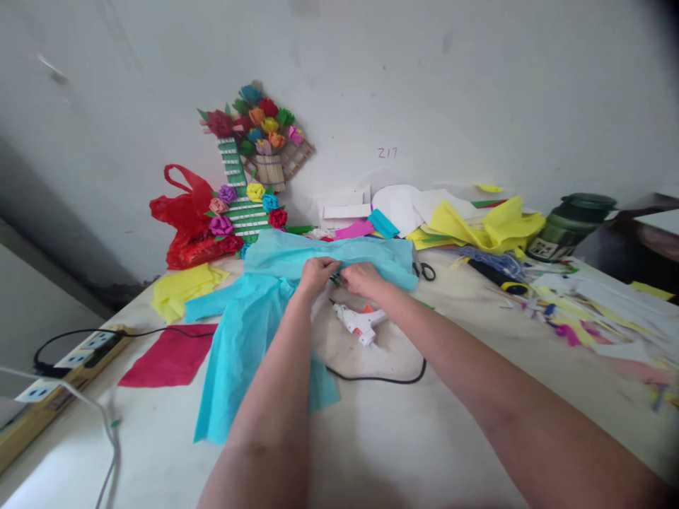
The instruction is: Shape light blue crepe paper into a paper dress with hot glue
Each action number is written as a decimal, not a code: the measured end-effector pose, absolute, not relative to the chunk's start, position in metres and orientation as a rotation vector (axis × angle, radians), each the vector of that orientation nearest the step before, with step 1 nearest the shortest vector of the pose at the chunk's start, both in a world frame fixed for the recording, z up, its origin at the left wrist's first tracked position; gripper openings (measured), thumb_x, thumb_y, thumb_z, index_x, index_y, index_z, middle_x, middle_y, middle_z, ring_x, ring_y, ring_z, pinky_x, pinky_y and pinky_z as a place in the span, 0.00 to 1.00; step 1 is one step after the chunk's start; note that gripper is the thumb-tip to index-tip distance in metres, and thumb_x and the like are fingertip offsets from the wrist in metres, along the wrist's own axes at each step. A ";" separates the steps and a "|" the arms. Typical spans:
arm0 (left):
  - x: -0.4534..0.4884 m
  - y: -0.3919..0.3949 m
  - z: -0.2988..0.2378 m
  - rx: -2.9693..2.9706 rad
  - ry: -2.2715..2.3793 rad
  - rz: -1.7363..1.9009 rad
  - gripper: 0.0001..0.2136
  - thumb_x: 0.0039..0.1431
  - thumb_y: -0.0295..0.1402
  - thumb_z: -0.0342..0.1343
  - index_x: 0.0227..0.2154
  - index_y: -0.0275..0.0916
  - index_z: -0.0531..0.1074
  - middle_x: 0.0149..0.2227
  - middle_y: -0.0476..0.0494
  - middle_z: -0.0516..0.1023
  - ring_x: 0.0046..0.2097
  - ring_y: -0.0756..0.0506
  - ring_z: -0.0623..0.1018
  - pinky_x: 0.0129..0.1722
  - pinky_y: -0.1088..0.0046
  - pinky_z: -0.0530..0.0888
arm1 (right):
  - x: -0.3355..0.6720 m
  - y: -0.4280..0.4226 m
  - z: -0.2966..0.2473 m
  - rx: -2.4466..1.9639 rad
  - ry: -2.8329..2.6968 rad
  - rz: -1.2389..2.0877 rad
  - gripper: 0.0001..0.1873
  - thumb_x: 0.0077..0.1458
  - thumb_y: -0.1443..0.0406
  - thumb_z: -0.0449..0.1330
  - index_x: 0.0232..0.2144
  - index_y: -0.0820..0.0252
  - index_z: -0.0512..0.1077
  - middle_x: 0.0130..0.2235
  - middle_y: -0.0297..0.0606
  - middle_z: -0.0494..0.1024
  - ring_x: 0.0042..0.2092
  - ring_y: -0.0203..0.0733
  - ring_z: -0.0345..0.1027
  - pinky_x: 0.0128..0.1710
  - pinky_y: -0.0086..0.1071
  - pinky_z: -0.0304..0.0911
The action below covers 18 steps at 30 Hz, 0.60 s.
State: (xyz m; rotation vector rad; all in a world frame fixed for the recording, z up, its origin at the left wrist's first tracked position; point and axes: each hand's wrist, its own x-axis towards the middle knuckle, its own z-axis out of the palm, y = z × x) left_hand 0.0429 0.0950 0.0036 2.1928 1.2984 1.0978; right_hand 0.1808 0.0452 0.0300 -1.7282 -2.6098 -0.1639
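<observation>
My left hand [317,276] and my right hand [361,278] are close together over the near edge of a light blue crepe paper sheet [332,247]. Both have their fingers pinched. A small dark green piece [336,280] shows between them, but it is too small to name and I cannot tell which hand grips it. A larger blue crepe sheet [249,332] spreads to the left, partly behind my left forearm. Below my right hand, a white hot glue gun [361,322] with an orange trigger lies on the table. Scissor handles [426,271] stick out at the blue sheet's right edge.
Paper flowers on a striped stand [247,215] and a red plastic bag [185,219] are at the back left. A power strip [85,360] lies on the left edge, near red paper [167,357]. Yellow paper [488,223], a dark jar [570,226] and scraps are right.
</observation>
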 end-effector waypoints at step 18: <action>0.044 0.091 0.007 2.229 1.251 1.207 0.14 0.50 0.39 0.48 0.22 0.34 0.73 0.20 0.50 0.69 0.27 0.51 0.68 0.28 0.79 0.62 | 0.181 0.048 0.023 -1.772 -2.365 -0.332 0.17 0.57 0.61 0.46 0.44 0.60 0.68 0.39 0.46 0.75 0.41 0.49 0.68 0.39 0.37 0.59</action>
